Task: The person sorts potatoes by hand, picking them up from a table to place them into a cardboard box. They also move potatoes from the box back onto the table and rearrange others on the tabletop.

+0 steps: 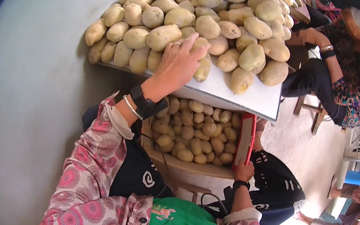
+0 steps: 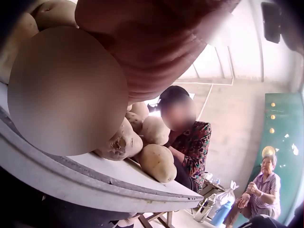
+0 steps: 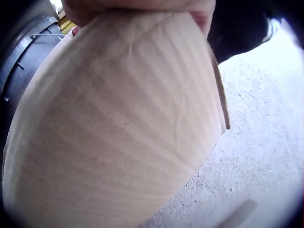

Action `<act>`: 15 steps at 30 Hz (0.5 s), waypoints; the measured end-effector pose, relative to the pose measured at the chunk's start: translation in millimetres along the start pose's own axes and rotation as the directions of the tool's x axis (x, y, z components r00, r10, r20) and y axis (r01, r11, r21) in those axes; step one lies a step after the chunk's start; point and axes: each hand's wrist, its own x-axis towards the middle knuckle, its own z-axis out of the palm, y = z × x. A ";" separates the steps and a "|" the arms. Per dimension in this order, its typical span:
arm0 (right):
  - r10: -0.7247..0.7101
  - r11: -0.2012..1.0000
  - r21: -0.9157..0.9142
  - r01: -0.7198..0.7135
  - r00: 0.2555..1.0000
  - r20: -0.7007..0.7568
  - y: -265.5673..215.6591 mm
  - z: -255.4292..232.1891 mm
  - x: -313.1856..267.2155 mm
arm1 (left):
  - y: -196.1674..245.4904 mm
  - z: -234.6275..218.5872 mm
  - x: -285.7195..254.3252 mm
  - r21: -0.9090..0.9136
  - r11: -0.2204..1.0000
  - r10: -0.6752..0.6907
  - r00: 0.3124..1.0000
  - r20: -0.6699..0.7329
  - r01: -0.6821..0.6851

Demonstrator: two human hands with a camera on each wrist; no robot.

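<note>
No readable text anywhere tbh. The dark trousers (image 1: 274, 177) have white marks and the apron (image 1: 144, 178) has a white swirl, but neither reads as letters or numbers.

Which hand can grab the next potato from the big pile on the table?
Probably the left hand: it already rests on the potato pile. The right hand is down by the basket, holding a red board.

Bright daylight floods the fisheye head view, edges curved and vignetted black. Both wrist views blur close up; glare whitens the floor.
</note>
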 end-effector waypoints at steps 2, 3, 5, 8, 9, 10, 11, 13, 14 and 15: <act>-0.047 0.999 -0.018 0.046 0.998 -0.034 13.6 8.1 2.5 | -2.6 4.0 4.2 0.003 1.000 -0.008 1.000 0.006 0.007; -0.060 0.998 -0.016 0.059 0.997 -0.047 17.0 8.8 1.4 | -3.3 6.8 4.5 0.012 1.000 -0.021 1.000 -0.002 0.021; -0.055 0.998 -0.029 0.053 0.997 -0.061 14.7 9.8 3.8 | -6.1 9.7 9.3 -0.020 1.000 -0.003 0.999 -0.043 0.002; -0.021 1.000 -0.023 0.020 0.999 -0.050 12.6 6.8 2.1 | -9.8 20.9 9.7 -0.073 0.997 0.026 0.995 -0.097 -0.033; -0.018 1.000 0.004 0.019 0.999 -0.039 12.3 6.9 2.8 | -7.1 19.8 11.1 -0.109 0.993 0.026 0.990 -0.137 -0.042; -0.014 1.000 0.000 0.014 0.999 -0.039 11.9 6.9 2.9 | -3.9 17.3 10.9 -0.114 0.993 0.026 0.991 -0.133 -0.041; -0.014 1.000 -0.011 0.014 0.999 -0.043 11.6 6.8 2.3 | 0.0 12.7 10.3 -0.220 0.975 -0.037 0.987 -0.157 0.001; -0.008 1.000 -0.020 0.007 0.999 -0.051 11.0 7.4 3.2 | 4.7 4.7 12.2 -0.329 0.944 -0.095 0.981 -0.172 0.034; -0.006 1.000 -0.021 0.005 0.999 -0.048 11.3 7.6 3.4 | 3.6 1.8 11.9 -0.412 0.909 -0.064 0.959 -0.277 -0.059; -0.004 1.000 -0.023 0.003 0.999 -0.044 9.3 6.3 1.9 | 4.3 -1.1 11.0 -0.482 0.862 -0.045 0.924 -0.380 -0.156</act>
